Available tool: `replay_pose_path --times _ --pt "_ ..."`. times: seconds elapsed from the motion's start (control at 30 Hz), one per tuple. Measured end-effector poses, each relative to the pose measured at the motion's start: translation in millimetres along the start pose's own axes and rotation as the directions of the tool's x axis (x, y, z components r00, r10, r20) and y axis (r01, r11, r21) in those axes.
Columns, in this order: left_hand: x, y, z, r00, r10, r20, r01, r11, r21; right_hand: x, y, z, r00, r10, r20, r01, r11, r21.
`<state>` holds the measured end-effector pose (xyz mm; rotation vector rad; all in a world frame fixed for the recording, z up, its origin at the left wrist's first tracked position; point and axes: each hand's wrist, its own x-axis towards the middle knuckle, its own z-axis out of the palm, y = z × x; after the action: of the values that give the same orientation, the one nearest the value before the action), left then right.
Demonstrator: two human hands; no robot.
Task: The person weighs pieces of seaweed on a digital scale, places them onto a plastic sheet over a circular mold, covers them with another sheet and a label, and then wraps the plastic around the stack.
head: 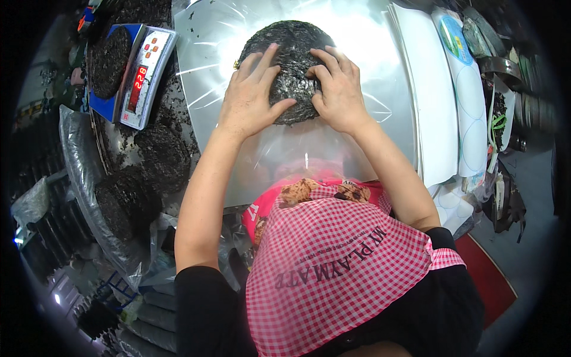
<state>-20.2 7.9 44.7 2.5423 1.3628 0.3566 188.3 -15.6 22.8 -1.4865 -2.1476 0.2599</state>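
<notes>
A round, dark disc of dried seaweed [294,58] lies on a shiny, reflective sheet of clear plastic [209,120] in front of me. My left hand [256,93] rests on the disc's left side, fingers spread, with the thumb near its lower edge. On the right side, my right hand [339,89] touches the disc with bent, parted fingers. Neither hand has closed around it. A digital scale [149,67] with a lit red display stands to the left, bearing another dark disc [111,62] on its blue platform.
Dark discs [125,205] are piled at the left beside a clear plastic bag [84,156]. White sheets [428,102] and a strip of round labels [470,111] lie at the right. Beyond them are a metal ring-shaped item [502,69] and a green tie [498,122].
</notes>
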Motion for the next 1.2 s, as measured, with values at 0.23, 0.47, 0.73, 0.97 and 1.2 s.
replay_pose_path --times 0.23,0.47,0.73,0.97,1.2 --pt "21.4 14.1 18.0 0.991 -0.107 0.080 0.095 0.985 0.141 9.2 -3.1 13.6 0.993 0.044 0.106 -0.023 0.982 -0.189" --pt "17.9 -0.2 32.9 0.994 -0.107 0.008 0.101 0.964 0.248 -68.7 62.1 -52.9 0.943 0.210 -0.257 -0.285 0.910 -0.301" --pt "-22.1 21.7 25.1 0.978 -0.072 -0.198 0.034 0.982 -0.188 -121.0 83.8 -61.5 0.957 0.282 0.070 -0.282 0.847 0.451" --pt "-65.8 69.3 -6.3 0.998 0.008 0.061 -0.006 0.999 -0.043 -39.9 39.6 21.3 0.811 -0.540 -0.225 0.575 0.808 0.133" --pt "-103.9 118.3 -15.4 0.991 -0.086 -0.101 0.048 0.943 -0.328 -2.2 -37.8 13.6 0.967 -0.194 -0.167 0.220 0.962 0.159"
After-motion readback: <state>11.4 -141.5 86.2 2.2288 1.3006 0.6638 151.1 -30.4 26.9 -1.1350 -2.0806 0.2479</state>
